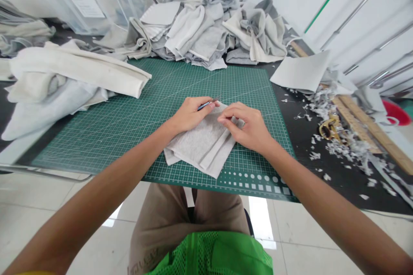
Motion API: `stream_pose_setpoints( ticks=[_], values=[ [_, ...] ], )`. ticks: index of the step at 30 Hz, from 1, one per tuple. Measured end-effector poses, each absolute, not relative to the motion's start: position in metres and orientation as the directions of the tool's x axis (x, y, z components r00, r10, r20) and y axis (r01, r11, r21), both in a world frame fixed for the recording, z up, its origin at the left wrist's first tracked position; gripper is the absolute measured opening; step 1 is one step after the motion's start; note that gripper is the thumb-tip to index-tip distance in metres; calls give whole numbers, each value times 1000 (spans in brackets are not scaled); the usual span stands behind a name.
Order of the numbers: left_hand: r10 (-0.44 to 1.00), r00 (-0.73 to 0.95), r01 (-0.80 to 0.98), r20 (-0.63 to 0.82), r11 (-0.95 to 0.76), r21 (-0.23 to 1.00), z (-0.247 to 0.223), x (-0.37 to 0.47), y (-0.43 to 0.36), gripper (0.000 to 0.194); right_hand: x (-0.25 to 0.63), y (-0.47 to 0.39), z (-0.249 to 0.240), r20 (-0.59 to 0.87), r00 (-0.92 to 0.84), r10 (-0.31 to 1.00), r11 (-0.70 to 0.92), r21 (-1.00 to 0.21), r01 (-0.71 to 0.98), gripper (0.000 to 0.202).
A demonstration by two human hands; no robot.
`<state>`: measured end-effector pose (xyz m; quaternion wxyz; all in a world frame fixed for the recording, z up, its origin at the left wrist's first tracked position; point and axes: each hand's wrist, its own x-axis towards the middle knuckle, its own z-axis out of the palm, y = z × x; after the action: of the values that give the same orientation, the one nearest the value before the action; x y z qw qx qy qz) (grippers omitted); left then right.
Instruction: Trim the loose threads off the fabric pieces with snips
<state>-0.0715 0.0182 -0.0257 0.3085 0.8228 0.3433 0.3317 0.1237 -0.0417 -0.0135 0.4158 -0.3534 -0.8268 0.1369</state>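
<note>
At the near edge of the green cutting mat (106, 137), right of its middle, the left hand (189, 114) is closed around small blue-handled snips (204, 105), their metal tips pointing toward the far right. Its fingers also meet the far left edge of a light grey fabric piece (200, 139). The right hand (251, 126) is narrow, thumb and forefinger drawn together over the piece's far right part; whether a thread lies between them cannot be told.

The piece is at an in-hand stage: it lies in folded, overlapping layers, with straight edges and pointed near corners. Whether any edge still carries loose threads is too small to tell. Farther out, many pieces lie unstacked in a far heap (206, 25) and a left heap (64, 73); which are finished and which remain cannot be determined.

Materials: the piece in hand appears soft, matte and finely flecked. The far heap mixes grey and off-white cloth, crumpled and folded; the left heap includes a thick, cream roll-like fold. A smooth, pale, gently curved panel (301, 71) rests at the far right. On the black desk (300, 146), feathery, irregular scraps (348, 154) surround gold-handled scissors (327, 129), beside long, straight wooden strips (380, 134).
</note>
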Motion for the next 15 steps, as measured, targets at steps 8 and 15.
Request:
stream_pose_setpoints(
  ticks=[8,15],
  values=[
    [753,543,348,371,-604,717,-30,-73,20,27,119,-40,-22,454,-671,586,806,-409,428,10],
    [758,552,398,346,-605,690,-27,-72,18,28,111,-37,-24,429,-732,529,847,-208,490,21]
  ],
)
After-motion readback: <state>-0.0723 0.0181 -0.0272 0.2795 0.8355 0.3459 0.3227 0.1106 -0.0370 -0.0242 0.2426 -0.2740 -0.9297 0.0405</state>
